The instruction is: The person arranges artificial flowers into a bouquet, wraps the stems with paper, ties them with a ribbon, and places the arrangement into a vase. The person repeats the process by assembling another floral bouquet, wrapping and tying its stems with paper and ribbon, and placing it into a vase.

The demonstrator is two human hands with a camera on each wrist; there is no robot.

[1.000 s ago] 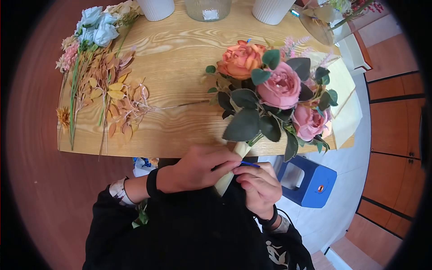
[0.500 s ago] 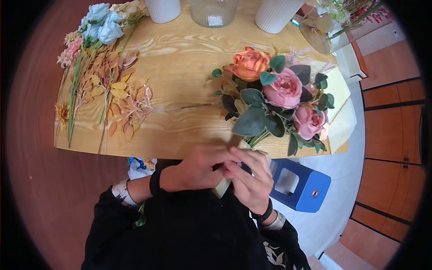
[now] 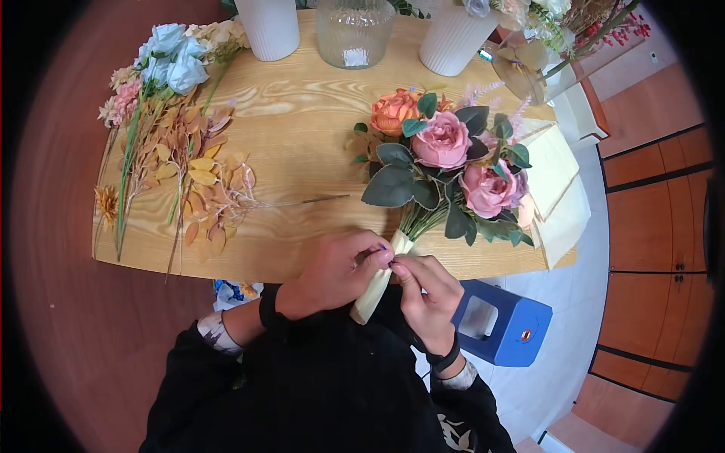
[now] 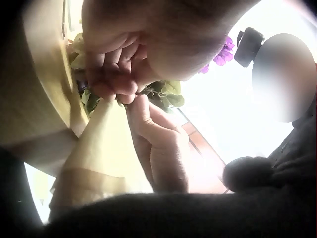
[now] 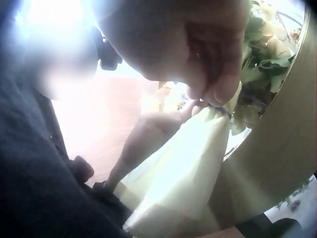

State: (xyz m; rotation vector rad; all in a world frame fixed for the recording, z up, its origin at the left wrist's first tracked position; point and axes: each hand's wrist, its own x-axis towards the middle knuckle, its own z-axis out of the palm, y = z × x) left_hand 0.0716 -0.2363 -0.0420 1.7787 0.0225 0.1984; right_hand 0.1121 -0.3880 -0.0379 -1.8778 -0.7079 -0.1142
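A bouquet of pink roses (image 3: 442, 141), an orange rose (image 3: 394, 113) and dark green leaves leans over the table's front edge. Its green stems (image 3: 423, 217) run down into a cream paper wrap (image 3: 370, 298), gathered at the top and flaring below in the right wrist view. Around the gathered part runs a thin blue tie (image 3: 383, 248), mostly hidden by fingers. My left hand (image 3: 340, 268) pinches it between thumb and forefinger against the paper. The right hand (image 3: 432, 296) meets it there, thumb and fingertips pinching at the tie's other side.
Loose autumn-leaf stems (image 3: 200, 177), blue roses (image 3: 175, 64) and pink blossoms (image 3: 121, 102) lie on the table's left. White ribbed vases (image 3: 268, 30) and a clear glass vase (image 3: 353, 34) stand at the back. Cream paper sheets (image 3: 559, 192) lie at right, above a blue bin (image 3: 502, 325).
The bouquet has shifted slightly left and down in view. The right hand, earlier apart with the blue tie's end showing, has come to the left fingertips and now pinches beside them.
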